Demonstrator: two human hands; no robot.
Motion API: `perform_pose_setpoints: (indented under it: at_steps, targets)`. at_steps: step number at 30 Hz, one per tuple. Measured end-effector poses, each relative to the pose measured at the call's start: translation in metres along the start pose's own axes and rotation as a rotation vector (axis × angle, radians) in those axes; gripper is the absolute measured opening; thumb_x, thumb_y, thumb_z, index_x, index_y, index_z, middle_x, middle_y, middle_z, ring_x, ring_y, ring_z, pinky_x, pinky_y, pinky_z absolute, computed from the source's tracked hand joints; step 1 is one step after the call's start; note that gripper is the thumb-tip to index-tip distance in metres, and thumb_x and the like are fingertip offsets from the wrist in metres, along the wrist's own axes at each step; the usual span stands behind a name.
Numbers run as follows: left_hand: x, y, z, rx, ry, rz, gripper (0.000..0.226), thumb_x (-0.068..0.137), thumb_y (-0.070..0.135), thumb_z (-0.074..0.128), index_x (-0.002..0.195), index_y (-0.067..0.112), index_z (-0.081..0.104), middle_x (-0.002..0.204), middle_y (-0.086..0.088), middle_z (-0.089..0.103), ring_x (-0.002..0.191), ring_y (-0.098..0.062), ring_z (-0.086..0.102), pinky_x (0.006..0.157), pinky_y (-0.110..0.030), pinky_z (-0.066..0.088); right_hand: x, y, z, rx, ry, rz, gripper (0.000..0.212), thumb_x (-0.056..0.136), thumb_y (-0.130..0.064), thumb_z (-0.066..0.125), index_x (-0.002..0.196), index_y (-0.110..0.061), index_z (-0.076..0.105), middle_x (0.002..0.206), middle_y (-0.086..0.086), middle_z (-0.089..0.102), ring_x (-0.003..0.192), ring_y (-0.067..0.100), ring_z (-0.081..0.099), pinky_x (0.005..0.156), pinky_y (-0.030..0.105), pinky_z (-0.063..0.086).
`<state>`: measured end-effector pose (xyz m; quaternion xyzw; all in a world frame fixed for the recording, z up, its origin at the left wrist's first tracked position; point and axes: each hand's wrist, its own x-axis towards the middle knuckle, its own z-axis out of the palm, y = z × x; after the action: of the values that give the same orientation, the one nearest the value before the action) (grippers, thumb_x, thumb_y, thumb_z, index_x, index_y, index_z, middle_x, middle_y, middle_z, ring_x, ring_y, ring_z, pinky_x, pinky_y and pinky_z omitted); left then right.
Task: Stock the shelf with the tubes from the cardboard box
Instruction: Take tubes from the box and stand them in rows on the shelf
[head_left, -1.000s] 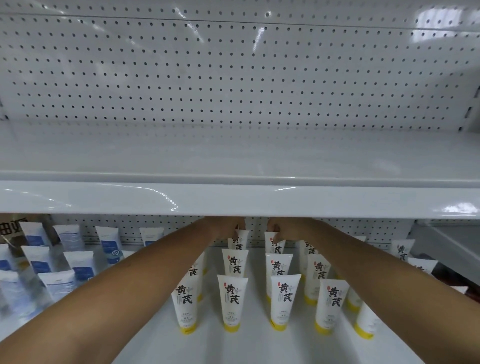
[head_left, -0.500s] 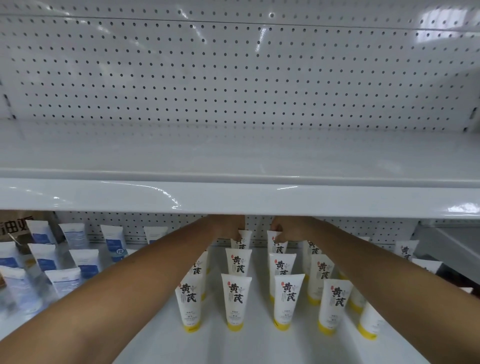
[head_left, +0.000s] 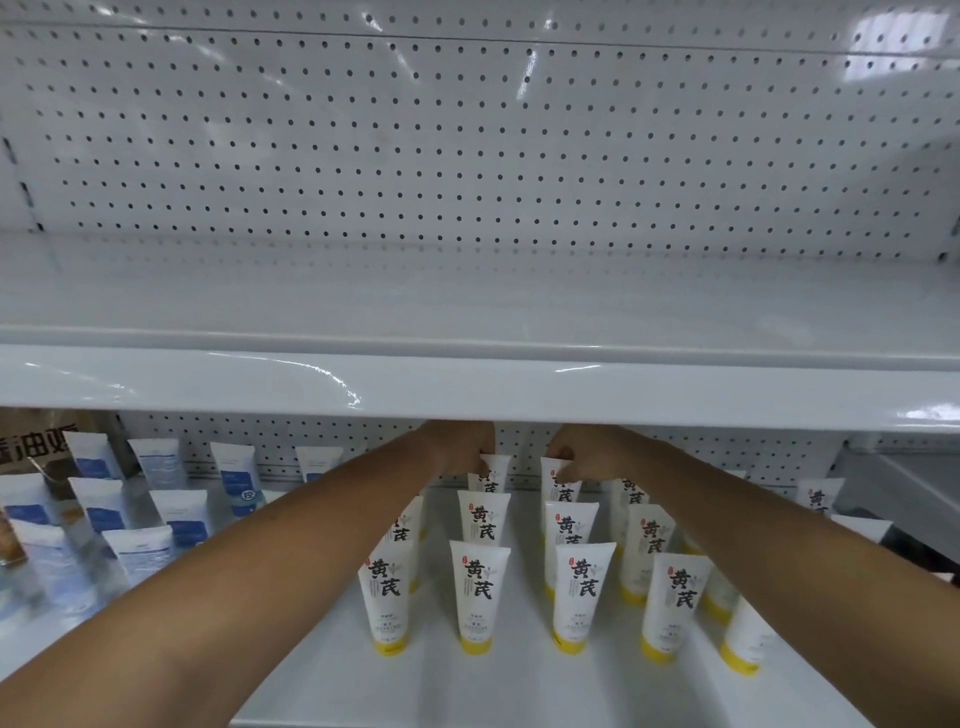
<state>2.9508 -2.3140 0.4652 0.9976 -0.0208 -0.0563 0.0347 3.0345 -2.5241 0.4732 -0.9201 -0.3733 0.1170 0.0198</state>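
Shelf (head_left: 493, 686): left hand (head_left: 462, 447), right hand (head_left: 582, 449) still pinch rear tubes (head_left: 565, 492), unmoved.

1. Bright, cool-white light falls evenly over the upper shelf (head_left: 467, 312).
2. White streaks of glare run along that shelf's glossy front lip and across the pegboard back panel (head_left: 467, 156), strongest at top right.
3. The lower shelf (head_left: 519, 686) lies in softer shade. The left hand (head_left: 460, 452) and right hand (head_left: 584, 452) are darkest, just under the lip.
4. The central yellow-capped tubes (head_left: 478, 597) are sharp, while the blue-labelled tubes (head_left: 52, 566) at far left are smeared.
5. Wide-angle distortion bows the shelf lines near the edges.
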Motion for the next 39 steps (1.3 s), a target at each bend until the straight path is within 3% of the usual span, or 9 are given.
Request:
perform_pose_setpoints:
  at_steps: [3,5,8,11,14,17,20,24,39]
  targets:
    - [-0.001,-0.003,-0.001,0.0,0.006,-0.003,0.036,0.092,0.031,0.066,0.124,0.014,0.064,0.127,0.0,0.062,0.116,-0.024,0.058,0.089,-0.031,0.045,-0.005,-0.001,-0.003,0.009,0.007,-0.021,0.029,0.087,-0.03,0.068,0.113,-0.018,0.069,0.094,-0.008,0.065,0.087,0.016,0.061,0.077,0.03,0.049]
    - [-0.002,-0.003,-0.002,-0.025,0.003,-0.022,0.047,0.092,0.033,0.066,0.134,0.014,0.057,0.136,0.0,0.057,0.124,-0.023,0.054,0.098,-0.032,0.044,-0.007,0.0,-0.004,0.029,0.009,-0.022,0.026,0.087,-0.03,0.069,0.11,-0.019,0.07,0.089,-0.01,0.064,0.086,0.016,0.061,0.075,0.029,0.047]
    - [-0.006,-0.004,-0.005,-0.08,0.014,-0.048,0.056,0.093,0.037,0.063,0.142,0.014,0.048,0.143,-0.002,0.053,0.129,-0.021,0.05,0.108,-0.033,0.04,-0.005,0.001,-0.005,0.091,0.007,0.012,0.036,0.087,-0.034,0.069,0.119,-0.019,0.065,0.11,-0.008,0.066,0.102,0.018,0.062,0.085,0.027,0.047]
    - [-0.014,-0.006,-0.012,-0.11,0.007,-0.079,0.053,0.1,0.037,0.052,0.146,0.013,0.042,0.15,-0.006,0.045,0.136,-0.025,0.043,0.113,-0.034,0.033,-0.003,-0.003,-0.01,0.188,-0.027,0.065,0.06,0.093,-0.04,0.062,0.145,-0.019,0.042,0.141,-0.002,0.051,0.129,0.02,0.048,0.108,0.031,0.035]
    - [-0.026,-0.013,-0.02,-0.103,0.051,-0.105,0.023,0.103,0.035,0.043,0.121,0.022,0.048,0.149,-0.01,0.045,0.136,-0.027,0.042,0.109,-0.032,0.031,0.005,-0.008,-0.012,0.266,0.004,0.116,0.067,0.095,-0.048,0.054,0.153,-0.024,0.029,0.157,0.001,0.032,0.144,0.024,0.031,0.119,0.041,0.024]
    - [-0.04,-0.027,-0.024,-0.104,0.108,-0.126,0.026,0.1,0.041,0.047,0.119,0.025,0.053,0.141,-0.009,0.053,0.119,-0.019,0.049,0.1,-0.03,0.036,0.01,-0.019,-0.013,0.291,0.082,0.135,0.065,0.094,-0.05,0.053,0.151,-0.026,0.032,0.156,-0.002,0.033,0.143,0.023,0.033,0.119,0.039,0.023]
    - [-0.055,-0.041,-0.024,-0.094,0.17,-0.161,0.049,0.096,0.05,0.05,0.136,0.022,0.052,0.142,0.001,0.051,0.128,-0.02,0.048,0.108,-0.03,0.036,0.011,-0.032,-0.01,0.245,0.092,0.091,0.059,0.097,-0.052,0.045,0.148,-0.026,0.036,0.153,-0.004,0.038,0.142,0.022,0.035,0.118,0.037,0.024]
    - [-0.071,-0.056,-0.022,-0.03,0.221,-0.175,0.057,0.095,0.057,0.047,0.141,0.024,0.049,0.147,0.006,0.048,0.135,-0.02,0.044,0.108,-0.029,0.035,0.006,-0.053,-0.004,0.142,0.228,0.005,0.064,0.094,-0.058,0.048,0.147,-0.023,0.04,0.149,-0.004,0.044,0.137,0.019,0.042,0.113,0.031,0.029]
    - [-0.14,-0.068,-0.015,-0.033,0.287,-0.255,0.048,0.089,0.06,0.049,0.104,0.019,0.07,0.102,0.003,0.067,0.095,-0.02,0.062,0.084,-0.032,0.052,-0.027,-0.124,0.006,0.014,0.304,-0.089,0.065,0.093,-0.061,0.046,0.146,-0.023,0.043,0.146,-0.001,0.046,0.13,0.019,0.046,0.106,0.036,0.04]
